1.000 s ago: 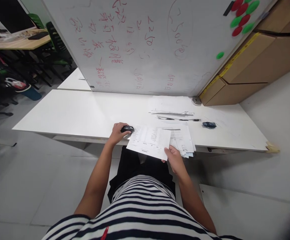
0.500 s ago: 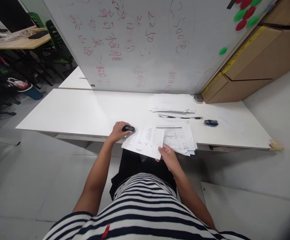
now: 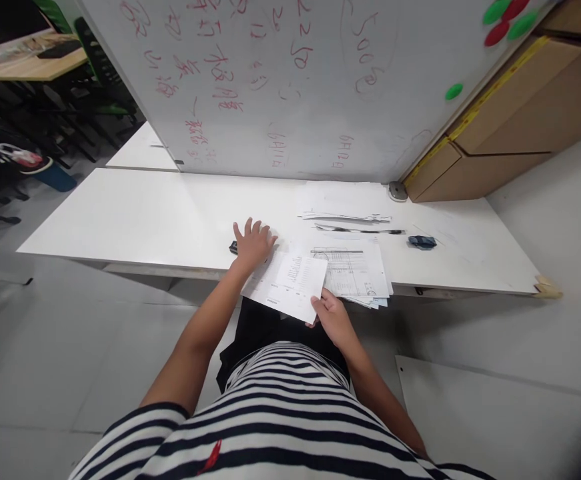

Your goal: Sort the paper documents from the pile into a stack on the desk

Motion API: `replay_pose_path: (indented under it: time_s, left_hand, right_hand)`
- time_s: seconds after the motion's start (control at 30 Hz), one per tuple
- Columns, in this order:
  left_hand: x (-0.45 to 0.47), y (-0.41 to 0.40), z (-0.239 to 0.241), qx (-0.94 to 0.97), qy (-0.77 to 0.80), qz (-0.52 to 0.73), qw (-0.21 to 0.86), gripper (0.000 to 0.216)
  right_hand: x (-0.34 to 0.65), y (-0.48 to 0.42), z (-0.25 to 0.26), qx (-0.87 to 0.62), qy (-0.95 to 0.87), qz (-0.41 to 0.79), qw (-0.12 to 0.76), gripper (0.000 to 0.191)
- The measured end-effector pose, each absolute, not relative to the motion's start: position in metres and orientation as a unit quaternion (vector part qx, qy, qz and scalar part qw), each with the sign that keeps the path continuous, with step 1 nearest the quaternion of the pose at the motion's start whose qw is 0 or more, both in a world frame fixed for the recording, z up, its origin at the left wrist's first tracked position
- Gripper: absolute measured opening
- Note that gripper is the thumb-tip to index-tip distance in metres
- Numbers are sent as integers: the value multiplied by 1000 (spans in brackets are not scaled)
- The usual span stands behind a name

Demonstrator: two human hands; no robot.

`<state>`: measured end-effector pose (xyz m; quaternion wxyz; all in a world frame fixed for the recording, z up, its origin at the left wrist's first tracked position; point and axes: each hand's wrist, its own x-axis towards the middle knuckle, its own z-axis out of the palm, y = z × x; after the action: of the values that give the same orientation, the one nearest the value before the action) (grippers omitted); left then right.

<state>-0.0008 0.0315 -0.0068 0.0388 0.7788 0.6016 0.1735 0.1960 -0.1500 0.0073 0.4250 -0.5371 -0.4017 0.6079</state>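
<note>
My left hand (image 3: 254, 247) lies spread over the white table at the upper left corner of the printed paper (image 3: 290, 283). Its fingers are apart, and it holds nothing that I can see. A small black object (image 3: 233, 247), shaped like a small stapler, sits just left of that hand and is partly hidden by it. My right hand (image 3: 334, 319) pinches the lower right corner of the paper, thumb on top. The paper reaches past the table's front edge, above my lap. Beside it on the right rests a stack of printed documents (image 3: 350, 270).
Behind the documents lie a thin dark strip (image 3: 360, 230) and another paper pile (image 3: 343, 200). A small dark blue object (image 3: 421, 242) is to the right. A whiteboard (image 3: 310, 120) stands along the table's (image 3: 135, 220) back, with cardboard boxes (image 3: 515, 100) at right.
My left hand has let go of the small black object, which now sits to its left. The hand has opened and moved right onto the paper's corner. My right hand still grips the paper.
</note>
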Motion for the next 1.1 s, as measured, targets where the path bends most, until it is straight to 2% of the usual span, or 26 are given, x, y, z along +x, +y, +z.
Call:
replay_pose_path:
  time_s: [0.1, 0.23, 0.37, 0.47, 0.57, 0.67, 1.0, 1.1]
  left_hand:
    - [-4, 33, -10, 780, 597, 183, 38, 39]
    - [-11, 36, -1, 758, 604, 213, 120, 42]
    - [-24, 37, 16, 718, 561, 339, 233, 45]
    - [-42, 38, 17, 686, 562, 409, 216, 46]
    - [-58, 42, 3, 691, 610, 353, 161, 43]
    - [-68, 47, -17, 682, 639, 310, 174, 47]
    - [-68, 44, -23, 670, 643, 320, 189, 47]
    - [-67, 44, -23, 663, 651, 316, 192, 46]
  right_hand:
    - [195, -148, 10, -543, -402, 606, 419, 43]
    - [194, -147, 12, -543, -407, 605, 416, 45]
    - [195, -149, 10, -537, -413, 604, 420, 44]
    - [195, -151, 7, -532, -412, 605, 426, 43]
    - [194, -152, 4, -523, -398, 611, 442, 44]
    - [194, -152, 3, -515, -379, 618, 458, 46]
    - [200, -148, 20, -521, -388, 611, 452, 46]
    - [215, -152, 33, -556, -429, 569, 427, 42]
